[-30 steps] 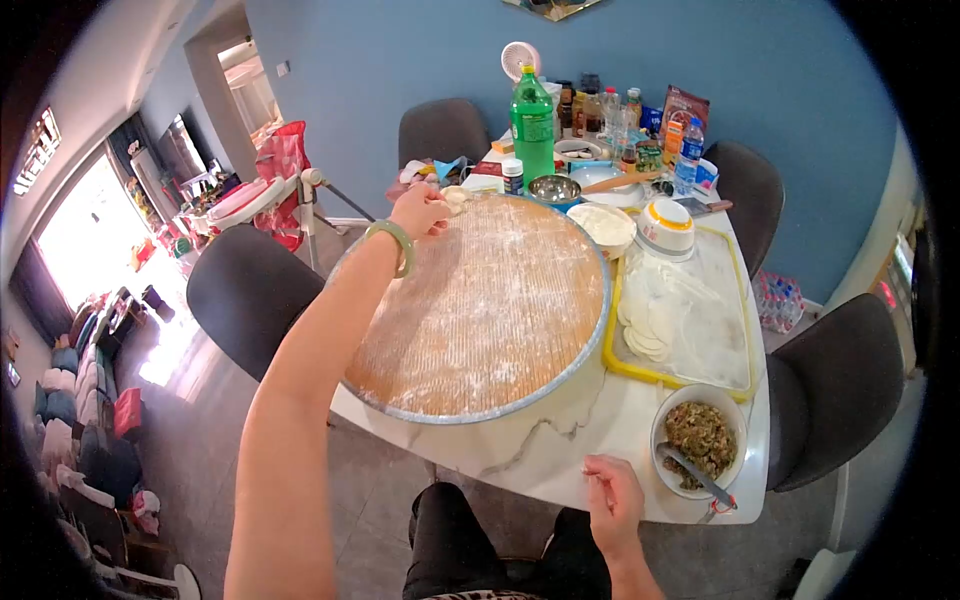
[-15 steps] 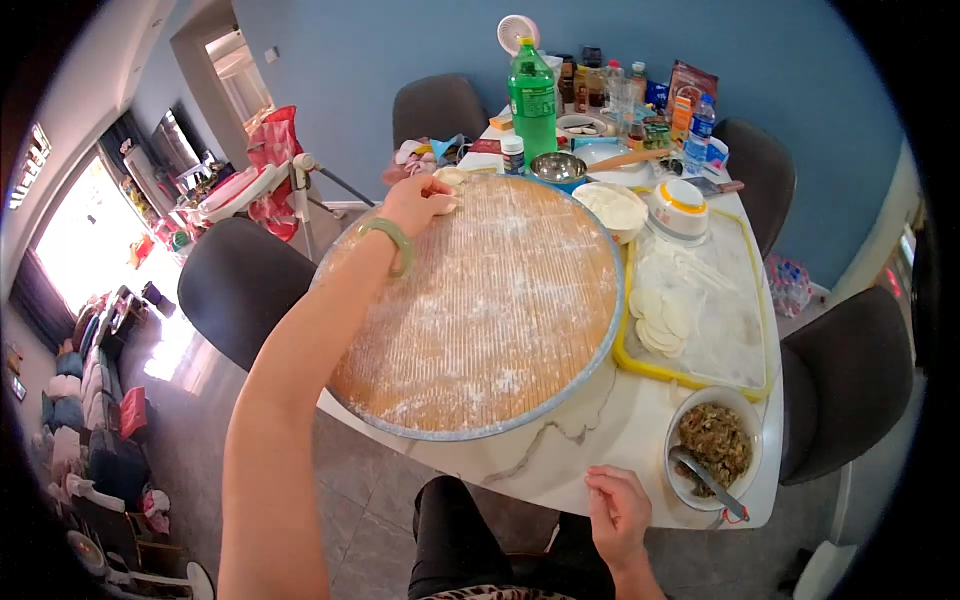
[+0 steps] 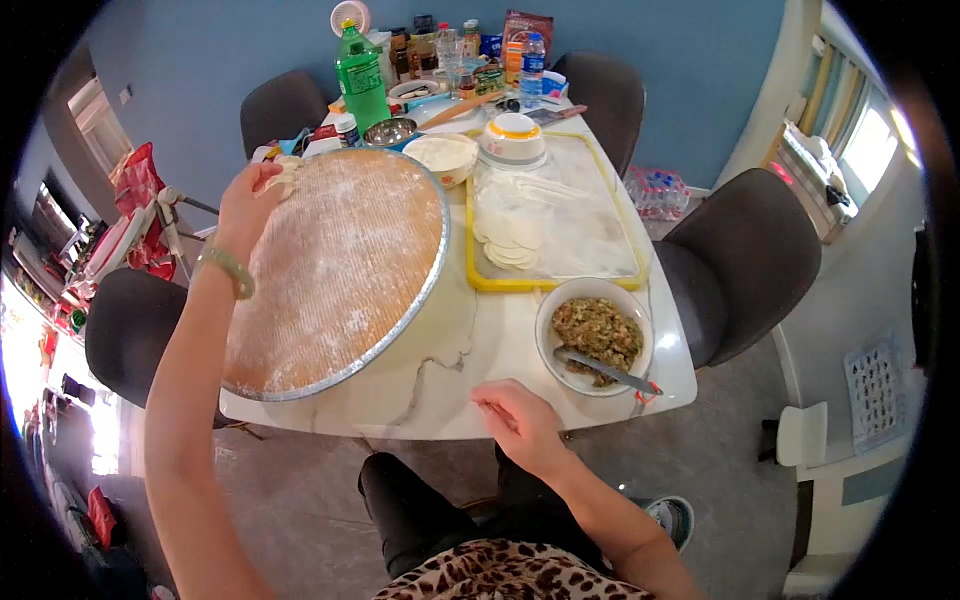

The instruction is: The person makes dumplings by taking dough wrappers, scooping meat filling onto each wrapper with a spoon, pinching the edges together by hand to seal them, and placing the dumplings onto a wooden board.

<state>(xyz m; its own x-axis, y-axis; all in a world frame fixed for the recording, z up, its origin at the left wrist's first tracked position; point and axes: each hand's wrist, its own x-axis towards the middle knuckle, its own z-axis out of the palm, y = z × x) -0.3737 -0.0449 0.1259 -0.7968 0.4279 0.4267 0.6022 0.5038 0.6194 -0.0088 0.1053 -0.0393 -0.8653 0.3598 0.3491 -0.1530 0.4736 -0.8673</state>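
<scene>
My left hand, with a pale green bangle at the wrist, reaches to the far left edge of a large round floured board. Its fingers are pinched on a small white dumpling, partly hidden by them. My right hand is over the table's front edge, its fingers curled together with nothing visible in them. It is nearest to a white bowl of chopped filling with a spoon in it. Flat round wrappers overlap on a yellow-rimmed tray.
Behind the board stand a green bottle, a metal bowl, a bowl of flour and a rolling pin. A white and orange device rests on the tray. Dark chairs surround the table.
The view has turned to the right, so the table appears further left. My left hand stays at the board's far left edge. My right hand remains curled near the front edge.
</scene>
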